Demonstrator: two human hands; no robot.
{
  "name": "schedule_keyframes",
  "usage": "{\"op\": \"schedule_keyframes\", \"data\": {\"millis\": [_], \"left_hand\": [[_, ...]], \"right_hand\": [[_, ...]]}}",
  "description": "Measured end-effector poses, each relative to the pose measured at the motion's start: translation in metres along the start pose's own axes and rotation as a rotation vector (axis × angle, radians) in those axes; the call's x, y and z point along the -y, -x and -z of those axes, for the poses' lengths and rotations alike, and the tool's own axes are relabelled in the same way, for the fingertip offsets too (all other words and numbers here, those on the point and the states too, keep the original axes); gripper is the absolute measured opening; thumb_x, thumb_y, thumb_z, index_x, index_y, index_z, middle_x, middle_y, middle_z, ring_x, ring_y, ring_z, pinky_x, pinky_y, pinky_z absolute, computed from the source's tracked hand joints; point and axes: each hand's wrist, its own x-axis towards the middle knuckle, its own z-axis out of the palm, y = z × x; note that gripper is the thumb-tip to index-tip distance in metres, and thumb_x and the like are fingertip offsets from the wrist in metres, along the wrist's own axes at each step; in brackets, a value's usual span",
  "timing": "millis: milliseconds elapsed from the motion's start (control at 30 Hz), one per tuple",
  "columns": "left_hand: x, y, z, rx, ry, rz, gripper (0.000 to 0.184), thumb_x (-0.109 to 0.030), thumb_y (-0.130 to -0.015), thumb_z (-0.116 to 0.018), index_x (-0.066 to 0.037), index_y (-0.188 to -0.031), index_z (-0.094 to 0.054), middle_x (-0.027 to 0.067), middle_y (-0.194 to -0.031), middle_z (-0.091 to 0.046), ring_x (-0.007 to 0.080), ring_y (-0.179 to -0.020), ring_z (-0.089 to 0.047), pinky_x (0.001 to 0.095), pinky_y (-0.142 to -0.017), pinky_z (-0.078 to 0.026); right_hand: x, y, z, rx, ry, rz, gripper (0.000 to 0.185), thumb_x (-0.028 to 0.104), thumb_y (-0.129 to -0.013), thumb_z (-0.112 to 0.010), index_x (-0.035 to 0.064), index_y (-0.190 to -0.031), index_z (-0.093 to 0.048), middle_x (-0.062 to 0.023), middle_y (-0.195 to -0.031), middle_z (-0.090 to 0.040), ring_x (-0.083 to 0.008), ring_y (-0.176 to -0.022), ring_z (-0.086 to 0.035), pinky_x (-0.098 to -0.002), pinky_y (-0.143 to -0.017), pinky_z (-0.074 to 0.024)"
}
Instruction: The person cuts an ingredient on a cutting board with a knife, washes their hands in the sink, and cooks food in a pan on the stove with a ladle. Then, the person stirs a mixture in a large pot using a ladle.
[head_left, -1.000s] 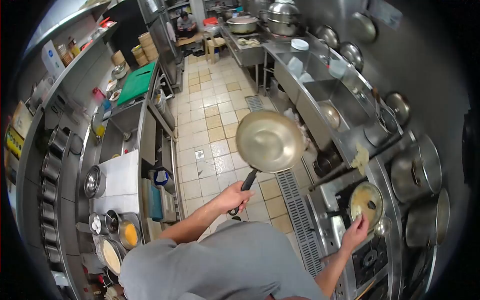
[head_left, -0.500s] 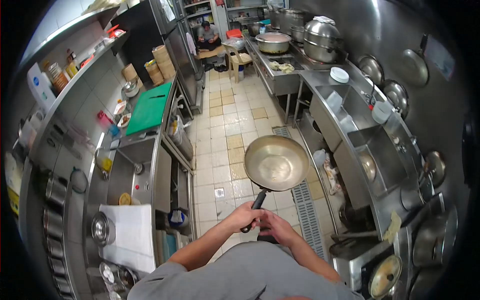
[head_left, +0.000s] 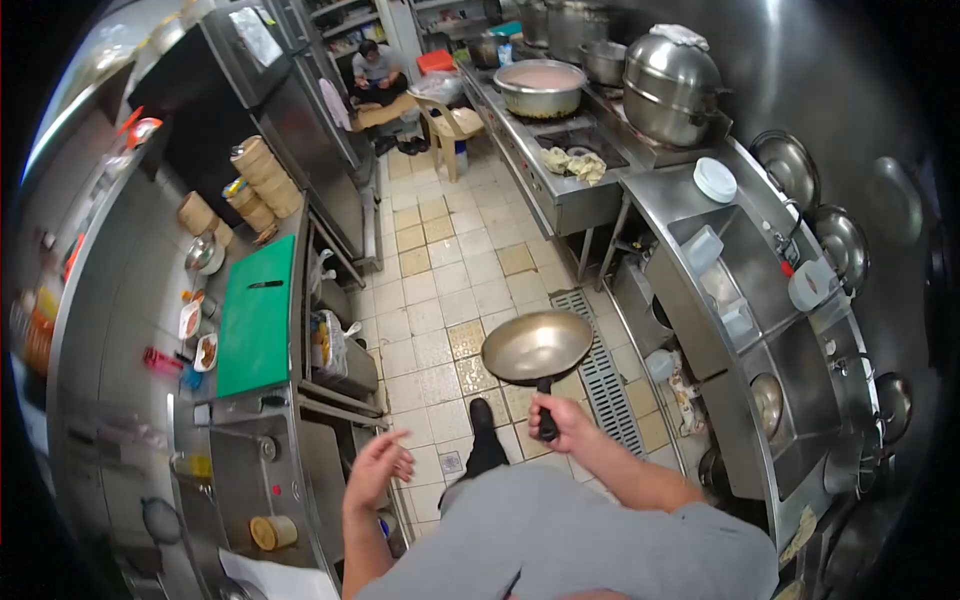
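A metal frying pan with a black handle is held out in front of my body, over the tiled floor. My right hand is closed round its handle. Off to the left, my left hand is raised and holds nothing, its fingers apart. It is nearest to the left-hand counter, beside the sink there. Inside the pan I see only bare, slightly worn metal.
Along the left run a green cutting board with a knife and bamboo steamers. A double sink and a stove with a large pot line the right. Ahead, a chair stands near a seated person.
The pan's handle has passed from my left hand to my right. My left hand has let go and swung left. The view has moved forward along the aisle.
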Motion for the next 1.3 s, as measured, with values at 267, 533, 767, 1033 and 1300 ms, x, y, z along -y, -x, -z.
{"op": "schedule_keyframes", "data": {"millis": [267,533,767,1033,1300], "left_hand": [[-0.07,-0.384,0.054,0.111,-0.412,0.117,0.066,-0.034,-0.094,-0.068,-0.01,-0.151,-0.042,0.0179,-0.138,-0.055,0.0252,-0.117,-0.06,0.0402,-0.09,-0.054],[-0.202,-0.763,-0.239,0.51,-0.833,-0.45,0.087,-0.052,-0.086,-0.071,-0.009,-0.154,-0.036,0.0324,-0.154,-0.033,0.0399,-0.144,-0.035,0.042,-0.117,-0.032],[-0.214,-0.917,-0.423,0.211,-1.195,-0.242,0.097,-0.072,-0.078,-0.064,-0.029,-0.158,-0.029,0.032,-0.162,-0.01,0.0463,-0.147,-0.024,0.0536,-0.117,-0.029],[-0.188,-0.948,-0.485,0.108,-1.463,-0.626,0.052,-0.045,-0.074,-0.074,-0.017,-0.117,-0.066,0.0203,-0.127,-0.05,0.0409,-0.119,-0.047,0.0484,-0.093,-0.043],[-0.231,-0.912,-0.536,0.742,-0.427,-0.98,0.047,0.003,-0.068,-0.069,-0.001,-0.115,-0.064,0.0175,-0.112,-0.061,0.0361,-0.102,-0.06,0.0454,-0.093,-0.048]], "right_hand": [[0.168,-0.019,-0.045,-0.14,0.102,0.351,0.02,0.019,-0.097,-0.062,0.0063,-0.083,-0.053,-0.0034,-0.067,-0.052,-0.0145,-0.053,-0.053,-0.0309,-0.049,-0.0451],[0.264,-0.038,-0.068,-0.638,0.013,0.807,0.022,0.009,-0.093,-0.06,-0.0001,-0.111,-0.052,-0.0059,-0.071,-0.056,-0.0156,-0.047,-0.053,-0.0303,-0.042,-0.0435],[0.363,-0.108,-0.05,-0.893,-0.296,1.079,0.025,0.008,-0.094,-0.055,-0.0013,-0.117,-0.05,-0.0057,-0.068,-0.054,-0.0158,-0.043,-0.05,-0.0294,-0.04,-0.0407],[0.361,-0.124,-0.11,-1.09,-0.587,1.116,0.027,0.005,-0.091,-0.054,-0.0017,-0.116,-0.049,-0.005,-0.063,-0.052,-0.0142,-0.041,-0.048,-0.0275,-0.038,-0.0377],[0.315,-0.155,-0.147,-1.328,-0.743,1.138,0.027,0.004,-0.091,-0.053,-0.0002,-0.117,-0.05,-0.0032,-0.06,-0.05,-0.0131,-0.039,-0.046,-0.027,-0.036,-0.0368]]}}
